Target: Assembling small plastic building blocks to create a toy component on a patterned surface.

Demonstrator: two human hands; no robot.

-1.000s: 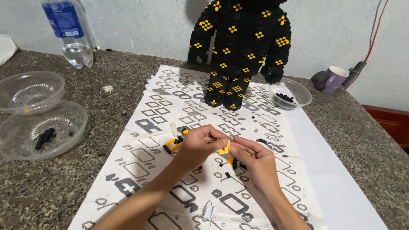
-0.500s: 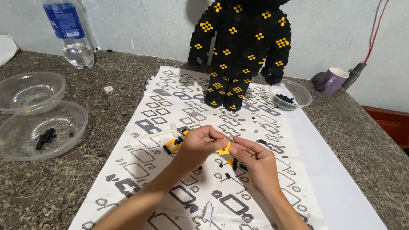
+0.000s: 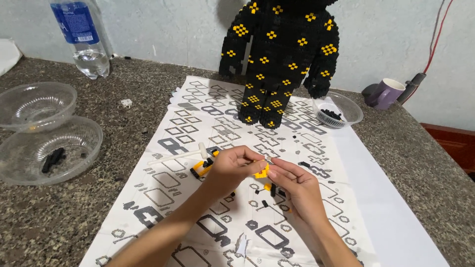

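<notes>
Clear bowl point(image 3: 58, 165) of black bricks point(image 3: 52, 159)

Black figure point(image 3: 279, 54), yellow diamonds; purple mug point(image 3: 385, 93).

figure point(image 3: 279, 59) behind sheet point(image 3: 198, 123) | bowls point(image 3: 47, 148) left | mug point(image 3: 385, 93) right

Both bare arms reach in from the bottom, w/ wrists close. Left hand point(image 3: 231, 169) is curled, fingers bent & pinched tight. Right hand point(image 3: 297, 187) lies flat-ish, its fingertips point(image 3: 271, 170) touching the left hand's fingertips.
</notes>
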